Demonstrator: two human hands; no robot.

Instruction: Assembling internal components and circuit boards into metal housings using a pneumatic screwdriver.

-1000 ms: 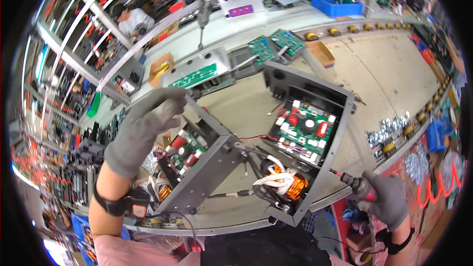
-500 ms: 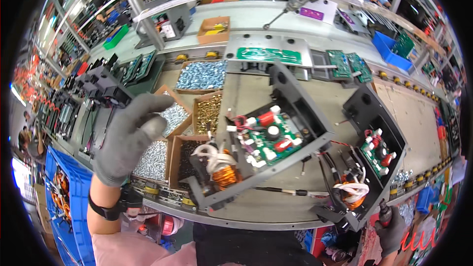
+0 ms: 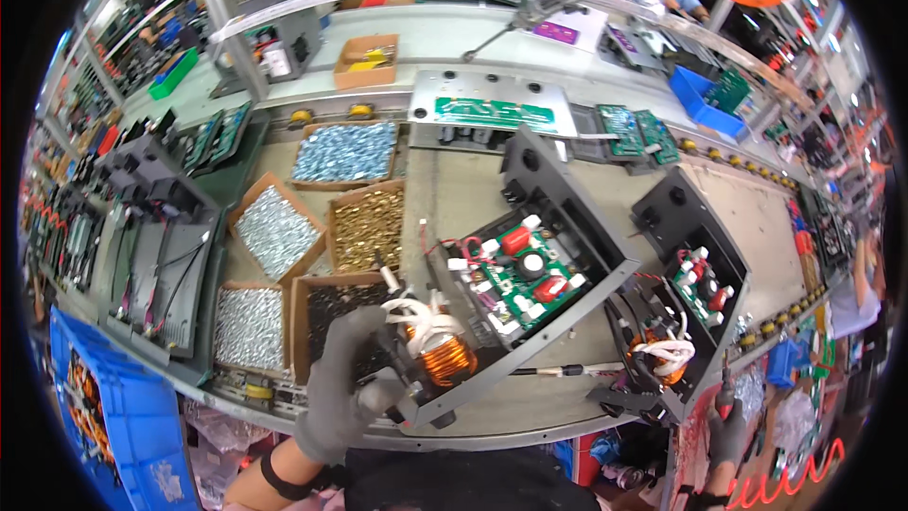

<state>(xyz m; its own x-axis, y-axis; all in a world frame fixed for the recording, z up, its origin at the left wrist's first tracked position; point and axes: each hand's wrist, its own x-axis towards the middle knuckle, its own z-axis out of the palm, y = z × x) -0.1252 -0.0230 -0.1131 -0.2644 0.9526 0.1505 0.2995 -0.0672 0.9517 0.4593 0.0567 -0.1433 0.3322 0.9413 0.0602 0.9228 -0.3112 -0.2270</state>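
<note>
My left hand (image 3: 342,390), in a grey glove, is at the near left end of a black metal chassis (image 3: 530,341). Its fingers bend round the end plate, and the thumb lies lower against it. Inside the chassis are a green circuit board (image 3: 511,298) and a copper-wound coil (image 3: 446,361) with white sleeved leads. Beside the fingers stands a carton of black screws (image 3: 326,317). At the right, below the bench edge, my gloved right hand (image 3: 728,435) is closed round a dark screwdriver with a red part (image 3: 725,404); its tip is hard to make out.
A second chassis (image 3: 709,350) lies to the right. Cartons of silver screws (image 3: 277,232), brass fasteners (image 3: 367,229) and bluish fasteners (image 3: 343,151) stand at the left. A metal fixture plate (image 3: 492,95) is at the back; a blue crate (image 3: 128,416) stands lower left.
My left hand has come down and right from above the screw cartons to the end of the chassis. The view has shifted; the right hand still holds the screwdriver.
</note>
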